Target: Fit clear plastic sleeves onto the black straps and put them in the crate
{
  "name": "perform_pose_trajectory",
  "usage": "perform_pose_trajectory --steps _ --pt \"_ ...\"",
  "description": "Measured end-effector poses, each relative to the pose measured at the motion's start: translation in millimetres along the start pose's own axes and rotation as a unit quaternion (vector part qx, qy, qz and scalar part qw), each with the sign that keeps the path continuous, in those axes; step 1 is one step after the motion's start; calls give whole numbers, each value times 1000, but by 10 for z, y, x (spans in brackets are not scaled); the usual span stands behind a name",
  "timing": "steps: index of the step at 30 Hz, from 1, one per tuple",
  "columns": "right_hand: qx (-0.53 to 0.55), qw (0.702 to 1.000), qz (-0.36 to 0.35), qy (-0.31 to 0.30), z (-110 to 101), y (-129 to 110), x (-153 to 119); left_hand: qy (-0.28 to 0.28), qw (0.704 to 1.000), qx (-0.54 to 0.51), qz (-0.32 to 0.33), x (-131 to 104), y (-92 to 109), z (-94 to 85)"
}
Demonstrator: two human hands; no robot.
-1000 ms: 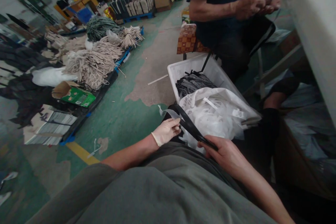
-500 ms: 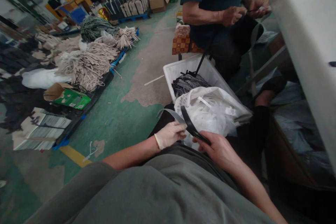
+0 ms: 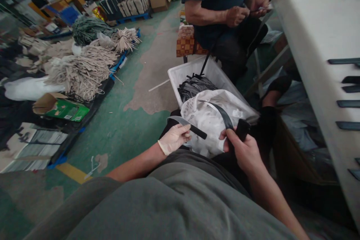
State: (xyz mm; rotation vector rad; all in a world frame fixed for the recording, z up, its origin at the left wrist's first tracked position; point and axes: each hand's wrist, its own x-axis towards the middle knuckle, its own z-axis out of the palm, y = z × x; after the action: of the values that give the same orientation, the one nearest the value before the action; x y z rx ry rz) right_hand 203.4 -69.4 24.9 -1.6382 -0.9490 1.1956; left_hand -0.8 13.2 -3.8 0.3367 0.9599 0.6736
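Note:
My left hand (image 3: 176, 137), in a pale glove, pinches a strip (image 3: 198, 132) that is dark at its right end and translucent at its left end. To its right, my right hand (image 3: 244, 150) is closed round a bent black strap (image 3: 224, 114), whose pale upper end reaches over the bag. Another black end stands up by the right fingers. Beyond both hands, an open white bag (image 3: 194, 109) of translucent strips rests against a white bin (image 3: 174, 78). Dark strips (image 3: 197, 85) lie inside the bin.
A person (image 3: 222, 7) sits beyond the bin, working with both hands. The white table (image 3: 315, 26) at the right carries several black strips (image 3: 348, 104). Bundles of beige cord (image 3: 81, 69) and a green box (image 3: 69, 108) lie on the left. A cardboard box (image 3: 160, 0) stands farther back.
My right hand has moved right with the black strap, away from my left hand. The dark end of the left-hand strip now shows. The view has shifted, showing more of the table.

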Motion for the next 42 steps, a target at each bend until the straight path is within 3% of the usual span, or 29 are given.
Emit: perform_pose_trajectory --steps 3,6,11,16,20,22,25,31,35,37,40,42 --pt "57 998 9 7 170 88 69 -15 1000 4 -14 -54 -96 114" --pt "57 997 -42 -11 248 142 41 -33 998 12 -50 -94 -160 175" --pt "17 990 -96 -99 212 171 -67 -71 994 4 -78 -97 -161 152" --pt "-6 983 -147 -110 258 157 16 -74 995 45 -46 -78 -144 105" --pt "43 973 -150 -173 193 71 39 -101 989 14 -105 -115 -54 77" --pt "62 973 -153 -163 147 32 24 -107 985 -22 -135 -147 16 69" --pt "17 969 -215 -118 144 26 41 -128 982 -44 -132 -184 67 67" --pt "-60 922 -355 -138 261 68 138 -161 977 -15 -138 -244 -93 79" --pt "-20 942 -321 -94 138 -42 -2 -199 957 -54 -205 -186 -118 -10" --pt "12 959 -269 -87 -31 -108 -132 -132 964 -129 -190 -53 -21 -147" --pt "83 967 -214 -107 -317 -161 -319 85 965 -242 -44 222 315 -429" --pt "132 965 -200 -105 -443 -160 -386 171 947 -269 45 365 609 -572"
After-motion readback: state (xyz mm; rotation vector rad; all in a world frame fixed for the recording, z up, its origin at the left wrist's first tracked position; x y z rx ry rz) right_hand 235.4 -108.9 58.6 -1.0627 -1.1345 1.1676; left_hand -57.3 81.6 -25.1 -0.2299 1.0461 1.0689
